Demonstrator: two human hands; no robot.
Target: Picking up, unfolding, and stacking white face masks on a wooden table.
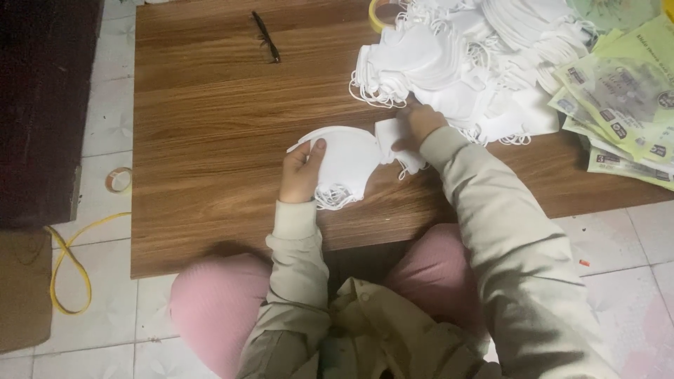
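My left hand (302, 172) grips a small stack of folded white face masks (347, 163) on the wooden table (210, 126), thumb on top, ear loops hanging at the stack's near edge. My right hand (419, 125) rests on a single white mask (393, 133) just right of the stack, fingers pressing it to the table. A big heap of white masks (456, 56) lies beyond my right hand at the table's far right.
Green printed packets (625, 105) are fanned out at the right edge. Dark-framed glasses (265, 38) lie at the far middle. A tape roll (118, 180) and a yellow cord (70, 260) lie on the tiled floor to the left.
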